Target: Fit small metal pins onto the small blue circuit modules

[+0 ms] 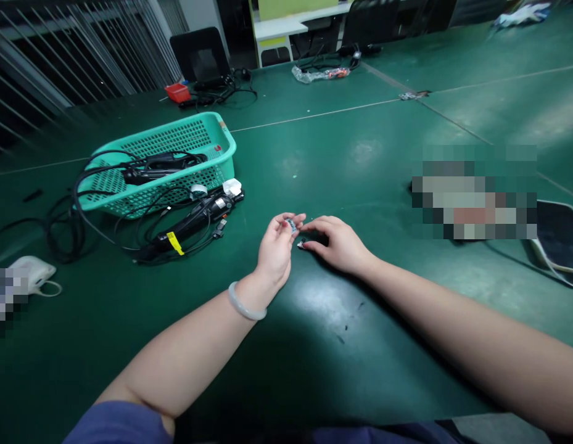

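Note:
Near the middle of the green table, my left hand (pixel 276 246) pinches a small bluish-grey patterned piece (pixel 292 226) between thumb and fingers; its exact kind is too small to make out. A pale bangle (pixel 246 304) circles the left wrist. Close on the right, my right hand (pixel 338 242) rests low over the table with thumb and forefinger curved apart. A tiny whitish piece (pixel 301 245) is at the tip of the right thumb, and I cannot tell whether it is gripped or lies on the table.
A turquoise plastic basket (pixel 175 132) holds black cabled devices. In front of it lies a black device (pixel 193 219) with cables and a yellow tag. A white object with a strap (pixel 31 274) is far left. A dark-faced mouse-pad-like item (pixel 561 234) lies right beside blurred-out items.

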A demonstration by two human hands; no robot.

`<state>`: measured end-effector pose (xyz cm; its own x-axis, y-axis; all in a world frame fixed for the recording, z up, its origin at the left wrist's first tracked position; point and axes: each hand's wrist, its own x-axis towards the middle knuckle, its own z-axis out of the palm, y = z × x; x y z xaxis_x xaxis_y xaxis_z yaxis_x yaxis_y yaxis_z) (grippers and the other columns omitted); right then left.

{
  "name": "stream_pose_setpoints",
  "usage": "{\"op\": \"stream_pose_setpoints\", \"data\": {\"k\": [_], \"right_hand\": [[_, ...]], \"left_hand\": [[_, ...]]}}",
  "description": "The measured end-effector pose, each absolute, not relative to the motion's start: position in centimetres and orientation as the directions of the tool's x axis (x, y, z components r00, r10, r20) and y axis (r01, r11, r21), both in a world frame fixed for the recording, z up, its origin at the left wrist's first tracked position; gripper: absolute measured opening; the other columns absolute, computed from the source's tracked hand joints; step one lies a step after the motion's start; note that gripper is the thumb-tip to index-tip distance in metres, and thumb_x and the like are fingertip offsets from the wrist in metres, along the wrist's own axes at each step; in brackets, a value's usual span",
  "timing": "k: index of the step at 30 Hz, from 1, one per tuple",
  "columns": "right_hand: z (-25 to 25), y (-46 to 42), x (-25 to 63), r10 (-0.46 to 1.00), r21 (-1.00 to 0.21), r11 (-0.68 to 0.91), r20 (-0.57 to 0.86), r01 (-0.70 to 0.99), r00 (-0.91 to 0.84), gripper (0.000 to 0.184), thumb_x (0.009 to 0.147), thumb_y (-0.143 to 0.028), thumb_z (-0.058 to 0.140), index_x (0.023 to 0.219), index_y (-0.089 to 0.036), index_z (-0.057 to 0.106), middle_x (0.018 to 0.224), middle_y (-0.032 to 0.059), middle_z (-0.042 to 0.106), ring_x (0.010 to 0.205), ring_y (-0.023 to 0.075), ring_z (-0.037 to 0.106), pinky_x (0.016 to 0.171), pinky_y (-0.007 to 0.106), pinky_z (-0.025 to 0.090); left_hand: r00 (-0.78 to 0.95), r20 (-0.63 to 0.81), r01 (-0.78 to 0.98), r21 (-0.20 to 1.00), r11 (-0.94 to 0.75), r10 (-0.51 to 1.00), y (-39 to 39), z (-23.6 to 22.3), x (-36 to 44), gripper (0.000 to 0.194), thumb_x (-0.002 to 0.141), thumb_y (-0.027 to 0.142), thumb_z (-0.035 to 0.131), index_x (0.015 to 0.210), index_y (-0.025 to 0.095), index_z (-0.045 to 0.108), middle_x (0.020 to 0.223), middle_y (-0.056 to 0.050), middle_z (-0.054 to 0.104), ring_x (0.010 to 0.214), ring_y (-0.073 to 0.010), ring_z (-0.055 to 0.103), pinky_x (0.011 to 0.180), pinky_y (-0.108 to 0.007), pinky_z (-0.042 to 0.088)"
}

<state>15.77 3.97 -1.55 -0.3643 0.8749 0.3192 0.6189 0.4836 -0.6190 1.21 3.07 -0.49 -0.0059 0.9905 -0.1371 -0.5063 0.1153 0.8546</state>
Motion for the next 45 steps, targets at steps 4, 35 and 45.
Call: {"op": "stream_pose_setpoints", "data": {"k": [4,35,45], "right_hand": [[-2.2,4.3,15.4,0.833,-0.555,0.550,0.318,0.624,-0.452,0.017,0.083,-0.017,0.058,0.095,-0.020,0.070,0.099,0.0056,0.070,0.090,0.0190,0.055,0.086,0.037,0.044],[-0.8,3.2,16.7,0.849,-0.691,0.529,0.429,0.493,-0.308,0.006,0.085,-0.023,0.057,0.086,-0.022,0.063,0.081,0.0027,0.065,0.076,0.0162,0.060,0.070,0.031,0.047],[-0.7,3.3,16.9,0.854,-0.711,0.509,0.489,0.485,-0.179,0.004,0.081,-0.018,0.064,0.079,-0.021,0.066,0.080,0.0027,0.067,0.071,0.0151,0.060,0.065,0.030,0.048]], "left_hand": [[-0.055,-0.139,-0.474,0.875,0.097,0.989,3.1,-0.4,1.0,0.008,0.090,0.021,0.045,0.091,0.020,0.052,0.102,-0.003,0.068,0.087,-0.0086,0.061,0.090,-0.028,0.042],[0.128,-0.181,-0.191,0.960,0.204,0.975,2.8,-0.6,0.7,0.034,0.067,0.011,0.069,0.101,0.016,0.068,0.085,-0.004,0.072,0.072,-0.0097,0.063,0.079,-0.029,0.050],[0.213,-0.143,-0.237,0.952,0.193,0.966,2.3,-0.4,0.8,0.044,0.070,0.011,0.067,0.114,0.016,0.063,0.111,-0.008,0.069,0.091,-0.0127,0.065,0.092,-0.031,0.047]]}}
